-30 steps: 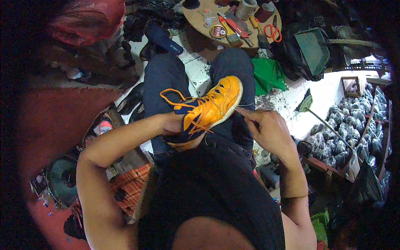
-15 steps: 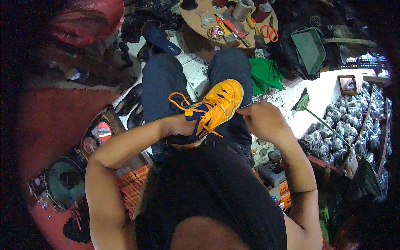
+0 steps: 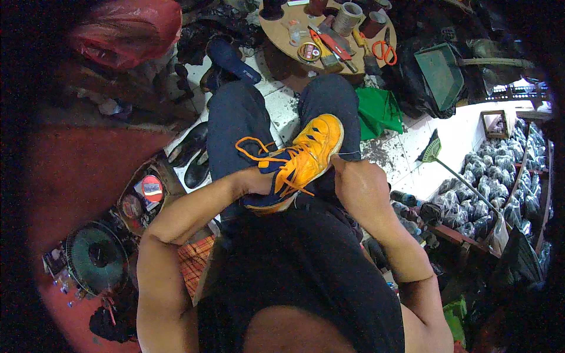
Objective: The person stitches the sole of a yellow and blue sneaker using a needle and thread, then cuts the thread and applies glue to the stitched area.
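Beyond the right hand (image 3: 362, 185), open floor (image 3: 410, 141) is running between the green sheet (image 3: 379, 115) and the rake (image 3: 431, 150); the knees (image 3: 328, 96) are standing between the shoe (image 3: 315, 154) and the desk (image 3: 280, 32).

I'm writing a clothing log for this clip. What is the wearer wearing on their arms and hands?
The left arm and right arm show no sleeves, and no watch or bracelet is visible. The right hand has no glove; rings can't be made out. The left hand is mostly hidden. Nearby clothing is a black top.
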The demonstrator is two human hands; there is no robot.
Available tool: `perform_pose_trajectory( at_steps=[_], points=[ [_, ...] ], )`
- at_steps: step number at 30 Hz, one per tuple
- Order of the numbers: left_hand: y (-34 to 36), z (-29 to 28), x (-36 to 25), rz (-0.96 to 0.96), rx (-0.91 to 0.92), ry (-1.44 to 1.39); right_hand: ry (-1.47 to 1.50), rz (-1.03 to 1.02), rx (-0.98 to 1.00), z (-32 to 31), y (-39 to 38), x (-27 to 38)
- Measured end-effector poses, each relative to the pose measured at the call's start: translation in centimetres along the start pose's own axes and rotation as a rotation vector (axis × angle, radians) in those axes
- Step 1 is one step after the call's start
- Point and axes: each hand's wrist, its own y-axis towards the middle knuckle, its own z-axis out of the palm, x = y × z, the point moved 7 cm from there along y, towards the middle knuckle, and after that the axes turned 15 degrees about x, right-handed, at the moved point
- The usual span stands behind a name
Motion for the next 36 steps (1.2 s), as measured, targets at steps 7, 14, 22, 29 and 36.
perform_pose_trajectory(
  at_steps=[7,14,22,29,36],
  points=[
    [-2.6,4.0,6.2,-0.377,0.097,-1.154,0.130,-0.259,0.123,-2.9,2.2,-1.4],
    [-1.9,6.5,12.7,-0.256,0.194,-1.287,-0.145,-0.435,0.220,-4.6,3.7,-0.4],
    [-4.2,1.2,3.7,-0.511,0.049,-1.102,-0.302,-0.255,0.008,-2.4,1.6,0.3],
    [-6.9,-3.3,-2.7,-0.746,-0.329,-0.981,-0.110,-0.169,-0.203,-0.7,0.7,-0.3],
    [-6.2,-4.3,-1.9,-0.670,-0.384,-0.813,0.218,0.110,0.377,2.6,0.7,-8.5]
  ],
)
